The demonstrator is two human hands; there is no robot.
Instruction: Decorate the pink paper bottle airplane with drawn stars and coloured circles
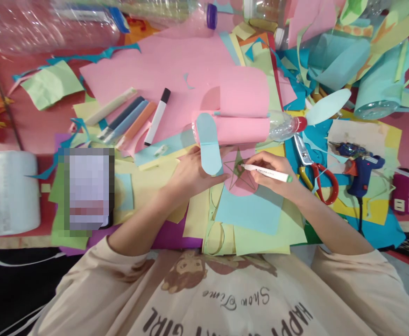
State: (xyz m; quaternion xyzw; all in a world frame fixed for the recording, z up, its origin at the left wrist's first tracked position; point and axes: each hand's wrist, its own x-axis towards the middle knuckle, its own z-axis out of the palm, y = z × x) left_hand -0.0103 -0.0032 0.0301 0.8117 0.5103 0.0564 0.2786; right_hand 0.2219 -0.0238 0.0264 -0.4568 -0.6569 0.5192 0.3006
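Observation:
A pink paper circle (242, 184) bears a star outline drawn in green, partly filled in near its top and middle. My right hand (272, 170) pinches a white marker (269, 173) with a green end, its tip on the star. My left hand (193, 175) lies at the circle's left edge, fingers spread, partly under a light blue paper strip (209, 144). That strip is on a plastic bottle (278, 126) wrapped in pink paper, lying just beyond both hands with a red cap and a pale blue paper blade. Light blue paper (250, 210) lies beneath the circle.
Scissors (316, 172) and a blue glue gun (363, 175) lie at the right. Several markers (130, 121) and a phone (89, 189) are at the left, with a white case (10, 193) farther left. Plastic bottles (50, 25) and paper scraps line the back.

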